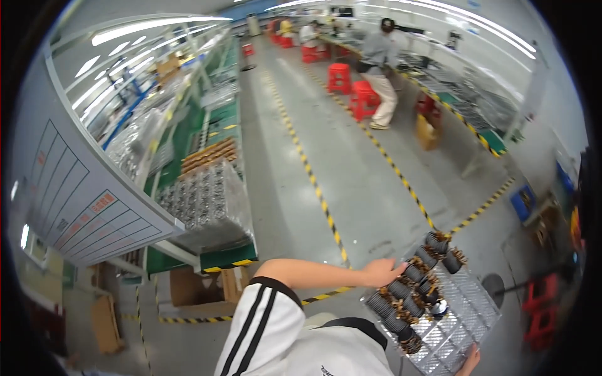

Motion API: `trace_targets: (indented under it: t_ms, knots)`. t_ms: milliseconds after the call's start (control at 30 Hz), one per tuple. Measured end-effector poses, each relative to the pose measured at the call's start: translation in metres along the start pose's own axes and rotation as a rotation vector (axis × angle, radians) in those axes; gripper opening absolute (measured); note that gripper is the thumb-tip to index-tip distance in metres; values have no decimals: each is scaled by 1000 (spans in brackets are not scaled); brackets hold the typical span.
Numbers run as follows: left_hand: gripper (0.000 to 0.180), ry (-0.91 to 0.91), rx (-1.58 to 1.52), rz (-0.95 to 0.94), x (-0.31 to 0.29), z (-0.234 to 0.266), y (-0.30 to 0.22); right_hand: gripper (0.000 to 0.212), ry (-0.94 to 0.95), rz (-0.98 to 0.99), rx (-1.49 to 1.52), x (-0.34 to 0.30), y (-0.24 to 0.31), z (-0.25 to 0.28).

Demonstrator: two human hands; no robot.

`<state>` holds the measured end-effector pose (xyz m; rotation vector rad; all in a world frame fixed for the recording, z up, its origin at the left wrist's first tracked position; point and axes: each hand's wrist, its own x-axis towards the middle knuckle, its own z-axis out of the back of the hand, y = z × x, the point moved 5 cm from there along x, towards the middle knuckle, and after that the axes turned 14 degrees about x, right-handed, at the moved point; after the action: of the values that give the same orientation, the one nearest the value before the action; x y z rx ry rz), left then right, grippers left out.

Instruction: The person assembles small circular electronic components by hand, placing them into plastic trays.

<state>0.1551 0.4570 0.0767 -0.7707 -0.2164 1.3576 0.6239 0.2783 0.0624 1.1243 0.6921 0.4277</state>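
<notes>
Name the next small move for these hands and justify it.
Probably best to steady the tray level with both hands: the coils crowd its left side, by the left hand, while the side toward the right hand is mostly bare, so the weight likely pulls left.

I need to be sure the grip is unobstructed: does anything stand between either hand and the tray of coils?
Nothing visible does. The left hand is at the upper-left edge of the tray, close beside the coils; the right hand, only partly in view, is at its lower-right edge.
</notes>
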Motion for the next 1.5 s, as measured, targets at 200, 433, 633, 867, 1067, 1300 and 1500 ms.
trace_targets:
  t_ms: [200, 433, 633, 867, 1067, 1300, 1500]
  knots:
    - [68, -173, 18, 109, 139, 87, 26, 43, 171, 159, -252, 130, 101, -177]
    - [72, -163, -5, 262, 314, 160, 130, 52, 382, 321, -288, 238, 177, -404]
    - [72, -365, -252, 485, 428, 198, 245, 49, 388, 410, -412, 333, 225, -590]
    - [72, -448, -339, 681, 532, 317, 379, 48, 665, 501, -401, 370, 292, -894]
    - [59, -650, -340, 901, 564, 452, 479, 30, 870, 383, -213, 375, 339, -1180]
    - [55, -935, -407, 880, 610, 635, 592, 44, 1030, 417, -334, 309, 416, -1488]
    - [48, -644, -308, 568, 838, 808, 705, 59, 1004, 600, -418, 251, 485, -1679]
